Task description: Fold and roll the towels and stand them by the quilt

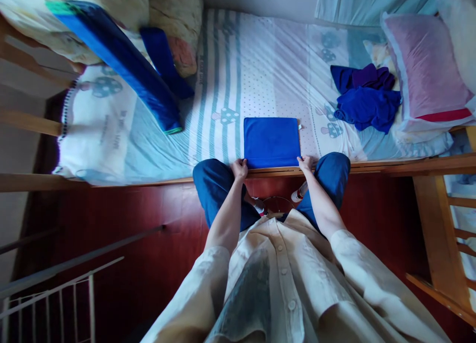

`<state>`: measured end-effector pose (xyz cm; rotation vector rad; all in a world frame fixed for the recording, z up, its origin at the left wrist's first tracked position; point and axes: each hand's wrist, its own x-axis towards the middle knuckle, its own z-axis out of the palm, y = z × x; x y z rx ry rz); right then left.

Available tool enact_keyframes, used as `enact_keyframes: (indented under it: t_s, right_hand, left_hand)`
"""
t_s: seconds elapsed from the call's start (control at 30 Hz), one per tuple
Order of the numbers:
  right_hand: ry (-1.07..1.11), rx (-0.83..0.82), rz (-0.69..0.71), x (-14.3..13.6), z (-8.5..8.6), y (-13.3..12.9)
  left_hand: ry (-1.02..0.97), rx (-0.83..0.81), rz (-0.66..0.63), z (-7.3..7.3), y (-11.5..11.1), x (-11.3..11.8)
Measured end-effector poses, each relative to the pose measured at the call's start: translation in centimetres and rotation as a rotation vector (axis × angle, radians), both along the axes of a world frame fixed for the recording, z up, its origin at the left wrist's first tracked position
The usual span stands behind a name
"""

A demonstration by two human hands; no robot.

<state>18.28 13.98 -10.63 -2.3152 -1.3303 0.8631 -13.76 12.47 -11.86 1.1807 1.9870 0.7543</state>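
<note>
A flat blue cloth rectangle (271,142) lies on the bed (260,75) at its front edge, with a small white tag on its right side. My left hand (240,169) pinches the near left corner of the cloth. At the near right corner, the fingers of my right hand (305,163) are closed on the cloth too.
Long folded blue fabric (122,65) and a shorter blue strip (165,63) lie at the bed's left. Crumpled blue and purple clothes (368,107) lie right, beside a pink pillow (427,65). A wooden rail (372,167) edges the bed; a white rack (91,303) stands lower left.
</note>
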Motion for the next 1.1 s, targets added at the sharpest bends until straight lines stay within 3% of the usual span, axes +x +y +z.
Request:
enact_keyframes:
  t_s: [0.17,0.37,0.6,0.9,1.1]
  right_hand:
    - [0.011,0.02,-0.025,0.1,-1.0,0.0]
    - [-0.006,-0.051,-0.049,0.1,-1.2,0.5]
    - [-0.041,-0.08,-0.058,-0.4,-1.0,-0.1]
    - [0.005,0.071,-0.007,-0.3,-0.7,0.1]
    - [-0.027,0.006,-0.002,-0.4,-0.9,-0.2]
  left_hand:
    - [0.038,-0.123,0.11,-0.9,0.8,0.1]
    - [0.051,-0.205,0.127,-1.4,1.4,0.2]
    - [0.064,-0.157,0.118,-1.5,0.7,0.5]
    - [0.072,0.001,0.099,-0.5,0.3,0.0]
    - [0.115,-0.091,0.066,-0.4,0.7,0.0]
